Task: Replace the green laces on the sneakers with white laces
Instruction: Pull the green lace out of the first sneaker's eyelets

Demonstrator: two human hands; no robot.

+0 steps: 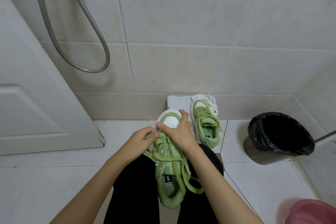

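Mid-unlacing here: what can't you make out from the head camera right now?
- Eyelet of the held sneaker where the left hand pinches the green lace: head view, hidden by its fingers.
- White laces: head view, partly behind the second sneaker; count unclear.
- Pink object: head view, blurred, cut off by the corner.
- Bin contents: head view, too dark inside the black bag.
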